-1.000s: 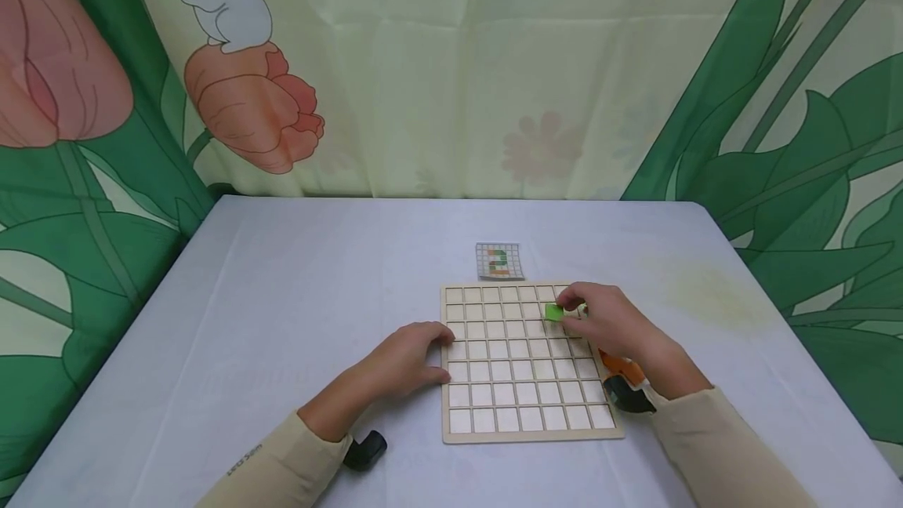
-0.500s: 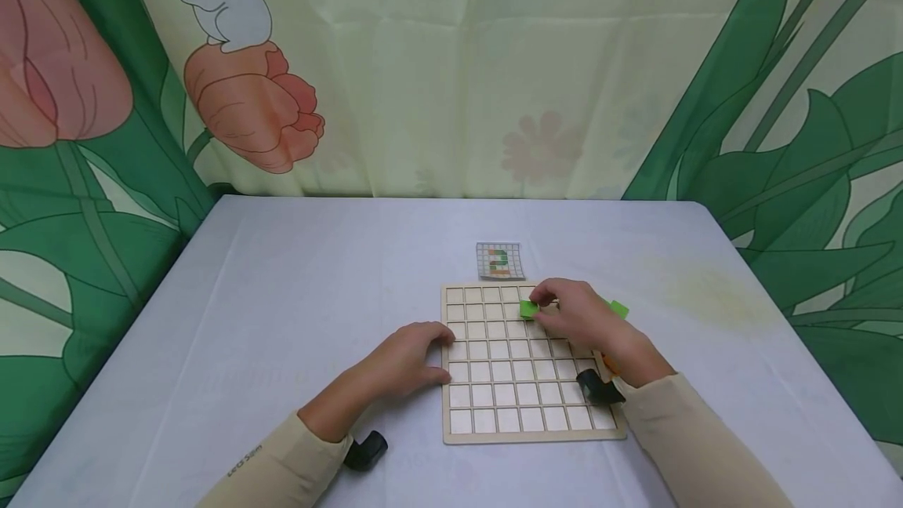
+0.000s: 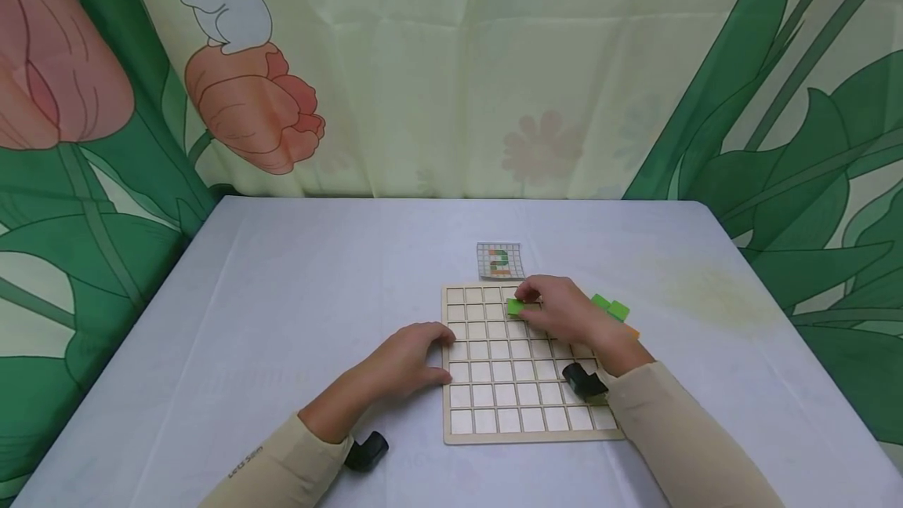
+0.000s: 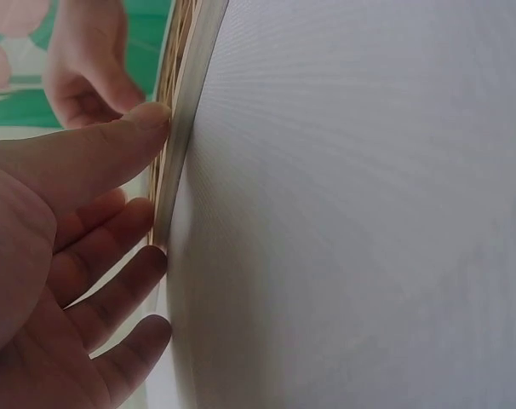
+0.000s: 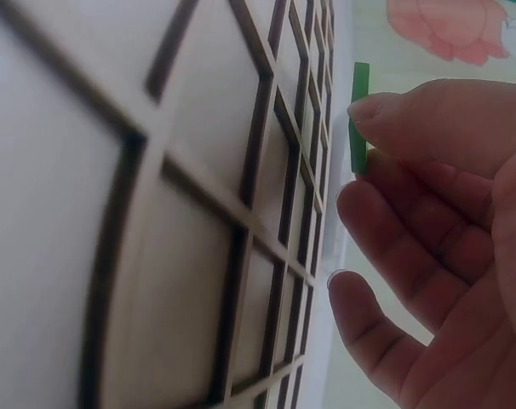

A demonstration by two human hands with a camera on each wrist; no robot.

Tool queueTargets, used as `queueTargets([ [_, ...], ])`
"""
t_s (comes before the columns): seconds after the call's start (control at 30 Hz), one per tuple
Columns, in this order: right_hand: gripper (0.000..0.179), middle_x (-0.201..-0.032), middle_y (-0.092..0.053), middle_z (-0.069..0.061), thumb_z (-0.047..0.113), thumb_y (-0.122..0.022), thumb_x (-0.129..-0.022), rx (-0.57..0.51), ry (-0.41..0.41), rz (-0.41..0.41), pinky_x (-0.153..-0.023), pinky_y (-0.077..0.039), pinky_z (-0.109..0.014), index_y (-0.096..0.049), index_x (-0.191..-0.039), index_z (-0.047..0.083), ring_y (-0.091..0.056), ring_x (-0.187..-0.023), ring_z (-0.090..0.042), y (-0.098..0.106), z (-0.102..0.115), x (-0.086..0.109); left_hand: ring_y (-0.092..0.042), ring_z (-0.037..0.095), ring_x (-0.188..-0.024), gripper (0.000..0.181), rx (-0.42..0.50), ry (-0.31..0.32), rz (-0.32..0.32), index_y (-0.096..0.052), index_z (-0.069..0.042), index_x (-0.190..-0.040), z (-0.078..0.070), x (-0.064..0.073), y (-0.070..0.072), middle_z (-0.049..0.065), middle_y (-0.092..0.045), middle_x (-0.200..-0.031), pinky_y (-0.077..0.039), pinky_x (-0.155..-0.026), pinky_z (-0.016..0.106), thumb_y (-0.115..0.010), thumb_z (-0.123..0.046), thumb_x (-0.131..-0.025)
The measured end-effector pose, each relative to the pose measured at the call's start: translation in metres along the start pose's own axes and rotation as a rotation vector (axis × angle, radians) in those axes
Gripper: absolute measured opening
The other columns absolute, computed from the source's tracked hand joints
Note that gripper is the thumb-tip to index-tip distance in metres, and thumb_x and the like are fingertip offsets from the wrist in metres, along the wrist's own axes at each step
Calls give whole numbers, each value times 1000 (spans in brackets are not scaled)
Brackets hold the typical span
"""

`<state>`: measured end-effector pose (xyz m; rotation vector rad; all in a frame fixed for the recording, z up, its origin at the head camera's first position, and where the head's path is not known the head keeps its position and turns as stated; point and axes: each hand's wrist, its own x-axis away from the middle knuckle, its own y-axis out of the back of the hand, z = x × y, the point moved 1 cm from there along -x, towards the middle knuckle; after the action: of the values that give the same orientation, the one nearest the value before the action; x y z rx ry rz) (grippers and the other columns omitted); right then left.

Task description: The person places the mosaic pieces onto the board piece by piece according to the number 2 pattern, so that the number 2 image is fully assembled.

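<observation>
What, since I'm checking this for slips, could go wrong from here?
The green tile could slip or land in the wrong cell: the right hand pinches it clear of the board. The board might shift if pressed hard, as the left hand touches only its left edge. Two other green tiles, close by the right hand in the head view, might get brushed aside.

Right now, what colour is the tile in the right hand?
Green; the tile shows largest, edge-on, in the right wrist view.
</observation>
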<state>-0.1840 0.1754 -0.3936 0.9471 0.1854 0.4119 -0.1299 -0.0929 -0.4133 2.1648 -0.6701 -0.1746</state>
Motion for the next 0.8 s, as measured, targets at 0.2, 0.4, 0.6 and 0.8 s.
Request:
queueTargets([
  [0.2, 21, -108, -68, -6, 17, -68, -94, -3, -32, 44, -90, -52, -45, -68, -110, 4, -62, -104, -26, -6, 8, -7, -58, 22, -113, 44, -4, 12, 3, -64, -7, -118, 0, -1, -1, 1, -64, -114, -46, -101, 41, -86, -13, -80],
  [0.4, 19, -106, -67, -5, 14, -68, -94, 2, -3, 58, -89, -52, -44, -68, -110, 4, -62, -101, -24, -9, 11, -11, -58, 20, -111, 45, -24, 33, 17, -64, -9, -118, -1, -3, -2, -1, -64, -113, -47, -100, 39, -87, -16, -79],
  [0.6, 19, -107, -68, -5, 15, -67, -94, -1, 24, 68, -90, -51, -45, -68, -110, 4, -63, -102, -25, -13, 12, -16, -58, 21, -112, 44, -12, 28, 13, -64, -9, -117, 0, -3, -2, 0, -64, -114, -47, -100, 40, -86, -16, -80],
  [0.8, 16, -103, -68, -3, 14, -68, -93, 5, 23, 71, -89, -51, -43, -68, -106, 6, -63, -98, -22, -14, 14, -18, -58, 22, -113, 44, -6, 21, 10, -63, -8, -116, 1, -3, -2, 1, -64, -114, -46, -100, 41, -86, -15, -80],
])
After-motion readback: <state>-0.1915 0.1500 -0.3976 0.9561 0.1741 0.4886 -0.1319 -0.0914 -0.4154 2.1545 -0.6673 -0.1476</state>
